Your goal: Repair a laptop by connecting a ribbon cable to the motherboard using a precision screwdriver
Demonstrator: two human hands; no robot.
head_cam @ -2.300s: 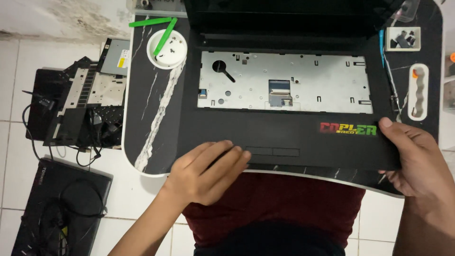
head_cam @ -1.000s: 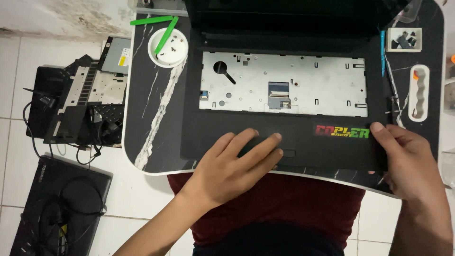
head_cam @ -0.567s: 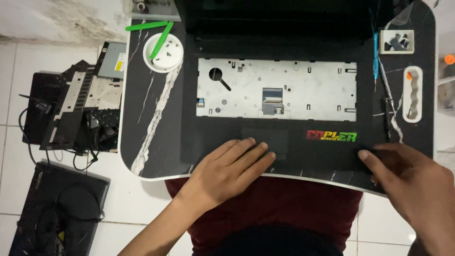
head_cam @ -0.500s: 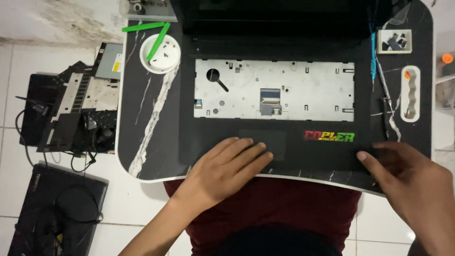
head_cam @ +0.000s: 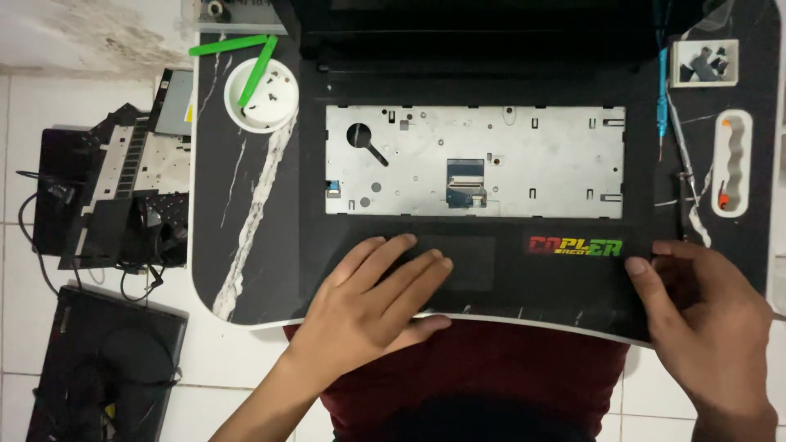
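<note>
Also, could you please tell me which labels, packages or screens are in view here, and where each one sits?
Sticker: on the laptop palm rest, right of the touchpad, beside the right hand; a long strip of red, yellow and green lettering.
Laptop screen: top edge of the view, behind the bare keyboard tray; dark, showing nothing.
No packages visible.

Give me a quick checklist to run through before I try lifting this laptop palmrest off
1. Keyboard removed: ok, bare metal tray shows.
2. Ribbon cable at tray centre unplugged: cannot tell.
3. Small blue connector at the tray's left edge freed: cannot tell.
4. Left hand steadying: ok, flat on the touchpad.
5. Right hand gripping: ok, at the front right corner of the palmrest.
6. Pry tools within reach: ok, green pry tools at the white dish.
</note>
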